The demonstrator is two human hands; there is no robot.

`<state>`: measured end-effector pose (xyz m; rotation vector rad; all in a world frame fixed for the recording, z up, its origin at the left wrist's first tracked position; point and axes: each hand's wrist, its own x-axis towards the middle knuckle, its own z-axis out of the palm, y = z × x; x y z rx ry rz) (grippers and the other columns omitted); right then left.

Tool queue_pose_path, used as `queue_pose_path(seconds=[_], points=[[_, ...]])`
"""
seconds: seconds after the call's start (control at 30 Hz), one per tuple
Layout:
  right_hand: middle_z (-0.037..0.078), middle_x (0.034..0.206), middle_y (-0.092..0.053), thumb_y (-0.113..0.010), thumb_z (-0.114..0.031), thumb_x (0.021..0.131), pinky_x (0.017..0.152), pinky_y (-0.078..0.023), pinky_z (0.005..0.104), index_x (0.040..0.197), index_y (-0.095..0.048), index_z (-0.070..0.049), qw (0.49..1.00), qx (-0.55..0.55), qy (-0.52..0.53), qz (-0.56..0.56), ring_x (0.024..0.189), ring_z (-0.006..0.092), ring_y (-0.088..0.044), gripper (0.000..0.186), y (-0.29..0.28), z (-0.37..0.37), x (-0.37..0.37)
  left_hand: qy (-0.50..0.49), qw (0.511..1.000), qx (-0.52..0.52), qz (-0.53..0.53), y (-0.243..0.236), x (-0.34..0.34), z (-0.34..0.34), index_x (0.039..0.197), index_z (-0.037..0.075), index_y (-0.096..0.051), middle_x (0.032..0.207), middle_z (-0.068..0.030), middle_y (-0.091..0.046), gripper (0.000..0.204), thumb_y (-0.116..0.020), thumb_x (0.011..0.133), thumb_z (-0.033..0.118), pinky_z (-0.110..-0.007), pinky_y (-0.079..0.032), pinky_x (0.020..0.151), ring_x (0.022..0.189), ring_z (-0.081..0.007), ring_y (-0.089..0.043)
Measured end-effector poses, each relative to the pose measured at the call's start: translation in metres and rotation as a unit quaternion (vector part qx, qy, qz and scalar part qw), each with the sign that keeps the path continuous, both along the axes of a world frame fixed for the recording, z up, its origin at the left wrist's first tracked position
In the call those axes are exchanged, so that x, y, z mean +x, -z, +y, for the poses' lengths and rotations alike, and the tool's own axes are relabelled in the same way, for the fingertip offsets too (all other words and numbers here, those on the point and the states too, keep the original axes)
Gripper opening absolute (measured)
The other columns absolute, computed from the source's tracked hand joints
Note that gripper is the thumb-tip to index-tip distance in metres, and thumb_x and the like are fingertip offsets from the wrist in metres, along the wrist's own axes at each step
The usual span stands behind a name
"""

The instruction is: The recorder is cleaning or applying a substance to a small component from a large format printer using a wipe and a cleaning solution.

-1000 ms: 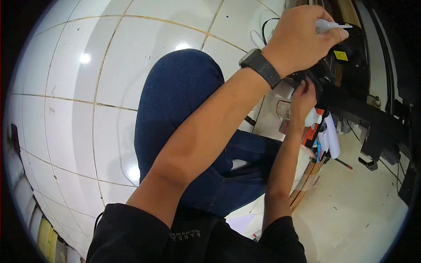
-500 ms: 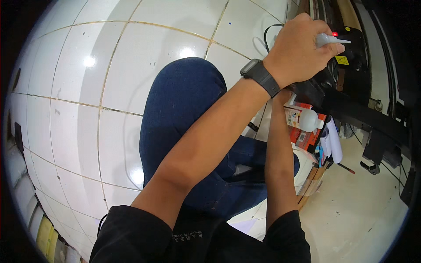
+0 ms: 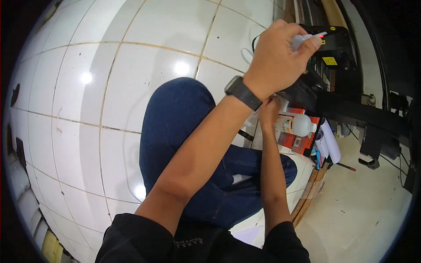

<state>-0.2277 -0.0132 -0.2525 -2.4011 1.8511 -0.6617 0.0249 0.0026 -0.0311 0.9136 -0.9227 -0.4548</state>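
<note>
My left hand, with a black watch on its wrist, reaches far across to the upper right. Its fingers are closed around a small translucent squeeze bottle, whose thin nozzle points right, towards a black machine with yellow labels. Below that wrist is my right hand, low by the machine's base. Its fingertips are partly hidden, and I cannot make out whether they hold anything. Just right of it is a larger clear-white bottle lying over a red-orange box.
A black bar of the machine runs across the right side. White paper rolls and a wooden strip lie near the box. Thin cables hang at the far right. My bent knee rests over white floor tiles.
The whole view has shifted somewhat. My left hand, still holding the squeeze bottle, appears lower and further left. More of my right hand now shows below the left wrist.
</note>
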Motion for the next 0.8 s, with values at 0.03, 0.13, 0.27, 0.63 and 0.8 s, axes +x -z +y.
queue_pose_path(seconds=[0.03, 0.13, 0.27, 0.63, 0.8], points=[[0.026, 0.094, -0.062, -0.054, -0.013, 0.090, 0.083, -0.045, 0.0487, 0.095, -0.058, 0.006, 0.999, 0.005, 0.046, -0.003, 0.091, 0.0414, -0.059, 0.020, -0.034, 0.011, 0.017, -0.008, 1.000, 0.013, 0.017, 0.002, -0.001, -0.003, 0.091, -0.002, -0.070, 0.080, -0.0127, -0.065, 0.038, -0.074, 0.086, 0.035, -0.032, -0.048, 0.064, 0.069, -0.0193, -0.061], [0.023, 0.093, -0.062, -0.055, -0.012, 0.092, 0.080, -0.046, 0.0470, 0.096, -0.057, 0.005, 0.996, 0.004, 0.020, -0.083, 0.090, 0.0399, -0.060, 0.017, -0.105, 0.014, 0.032, -0.023, 1.000, 0.009, 0.004, -0.003, -0.008, -0.006, 0.094, -0.003, -0.070, 0.080, -0.0099, -0.069, 0.035, -0.073, 0.088, 0.032, -0.028, -0.048, 0.066, 0.072, -0.0132, -0.062], [0.020, 0.090, -0.064, -0.056, -0.017, 0.096, 0.075, -0.049, 0.0411, 0.097, -0.058, 0.003, 0.995, -0.072, 0.007, -0.071, 0.081, 0.0341, -0.063, 0.020, -0.123, -0.002, 0.038, 0.032, 0.999, 0.022, 0.026, -0.005, -0.011, -0.008, 0.098, 0.000, -0.071, 0.087, -0.0064, -0.069, 0.032, -0.074, 0.088, 0.030, -0.027, -0.049, 0.069, 0.075, -0.0124, -0.062], [0.018, 0.092, -0.064, -0.061, -0.012, 0.090, 0.077, -0.051, 0.0438, 0.089, -0.065, -0.001, 0.992, -0.110, -0.054, -0.019, 0.087, 0.0356, -0.061, 0.012, -0.143, 0.002, 0.028, 0.054, 0.996, 0.054, -0.038, -0.002, -0.006, -0.004, 0.105, -0.001, -0.069, 0.095, -0.0049, -0.067, 0.032, -0.069, 0.093, 0.028, -0.024, -0.046, 0.071, 0.079, -0.0098, -0.058], [0.017, 0.092, -0.065, -0.069, -0.019, 0.083, 0.077, -0.053, 0.0452, 0.092, -0.067, -0.003, 0.985, 0.150, -0.044, 0.079, 0.090, 0.0354, -0.064, 0.018, -0.122, 0.082, 0.000, 0.128, 0.990, 0.062, -0.011, -0.009, -0.012, -0.001, 0.109, -0.001, -0.067, 0.094, -0.0036, -0.068, 0.030, -0.065, 0.096, 0.026, -0.024, -0.048, 0.075, 0.083, -0.0086, -0.059]])
